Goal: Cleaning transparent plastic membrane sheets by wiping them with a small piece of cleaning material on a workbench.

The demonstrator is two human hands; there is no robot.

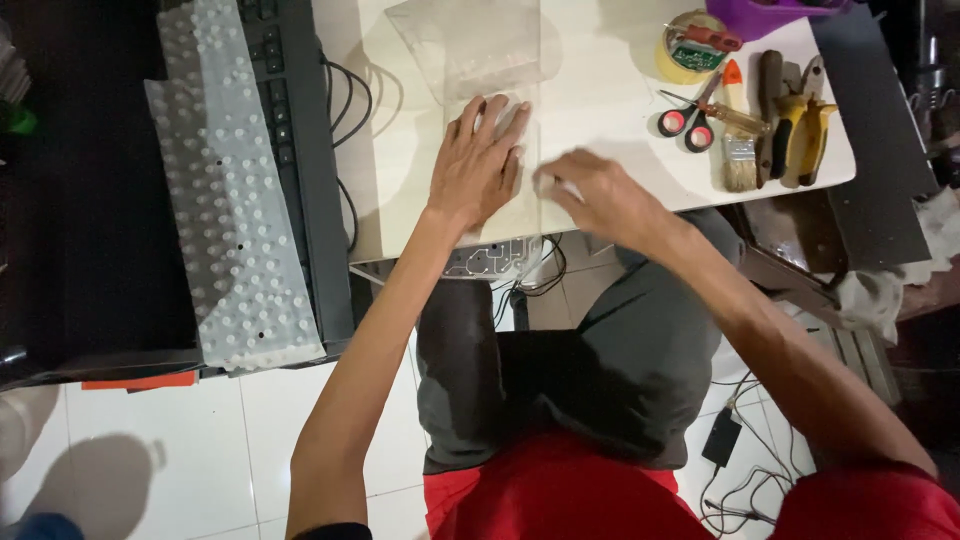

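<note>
Fingers of my left hand (478, 165) lie spread and flat, palm down, pressing on a clear plastic sheet (500, 205) that rests on the white table (600, 90). My right hand (592, 195) sits just at three o'clock of the left one, blurred; its fingertips look gathered at the sheet's edge, though I cannot tell whether they truly pinch it. The sheet runs from under my left palm toward six o'clock, down to the table's near edge, where thin printed circuit traces (490, 260) show.

At twelve o'clock of my left hand a second transparent sheet (470, 45) lies on the table. Toward two o'clock, well apart from both hands, I see scissors with red handles (685, 120), a paintbrush (740, 165), a screwdriver with an orange tip (738, 100), yellow-handled pliers (805, 130) and a roll of tape (690, 50).

At nine o'clock a black keyboard base (305, 170) stands lengthwise, and beside it a translucent dome mat (235, 200) lies over a dark surface. Cables (350, 100) loop between the keyboard and the table.
</note>
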